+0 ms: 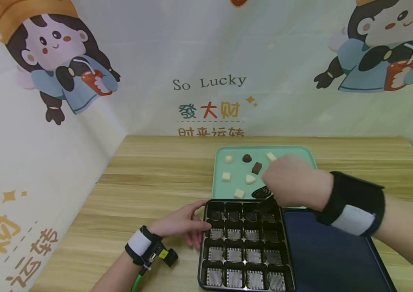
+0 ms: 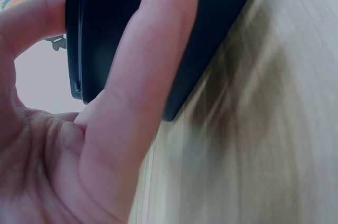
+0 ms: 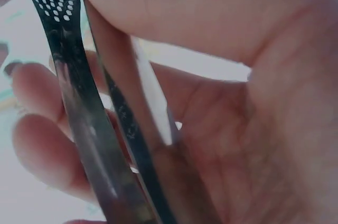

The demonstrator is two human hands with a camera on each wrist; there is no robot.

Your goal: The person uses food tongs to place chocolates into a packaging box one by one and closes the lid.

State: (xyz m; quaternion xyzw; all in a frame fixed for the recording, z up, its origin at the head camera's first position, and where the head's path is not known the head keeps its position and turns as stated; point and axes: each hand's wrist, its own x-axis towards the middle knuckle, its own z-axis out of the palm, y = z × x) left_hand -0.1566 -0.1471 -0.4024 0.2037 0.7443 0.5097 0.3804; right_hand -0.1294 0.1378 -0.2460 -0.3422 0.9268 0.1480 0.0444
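Observation:
In the head view my right hand [image 1: 292, 182] grips a pair of tongs [image 1: 262, 192] over the far right of a black compartment tray [image 1: 246, 235]. The right wrist view shows the tongs' metal arms [image 3: 87, 113] with thumb and fingers around them; one end is perforated. Whether a piece is between the tips is hidden. My left hand [image 1: 180, 223] rests on the compartment tray's left edge, its fingers [image 2: 137, 76] fairly straight against the dark side wall. Dark shapes lie in the far row of compartments, too dim to identify.
Behind stands a mint-green tray [image 1: 219, 188] with several small chocolates, white and brown, such as a dark square piece [image 1: 256, 168] and a round one [image 1: 247, 158]. A navy tray or lid [image 1: 337, 255] lies to the right. A printed curtain [image 1: 148, 101] hangs behind the wooden table [image 1: 118, 227].

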